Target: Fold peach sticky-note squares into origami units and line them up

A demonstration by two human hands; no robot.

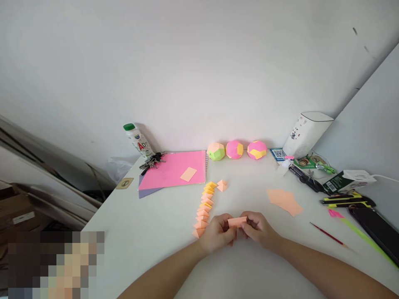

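Between both hands I hold a small folded piece of peach paper (237,222) just above the white table. My left hand (220,233) pinches its left end, and my right hand (258,228) grips the right end with thumb and fingers. Left of my left hand runs a row of folded paper units (202,213), peach and orange, nested in a line. One separate folded peach unit (222,185) sits beside the row's far end. To the right of my right hand lie flat peach paper sheets (285,201).
Three paper balls (234,149) line the wall. A pink sheet (174,168) bears keys (152,162) and a peach slip (188,174); a bottle (139,141) stands behind. At right lie a thin brush (330,236), cutter knives (348,200) and a black phone-like slab (377,228).
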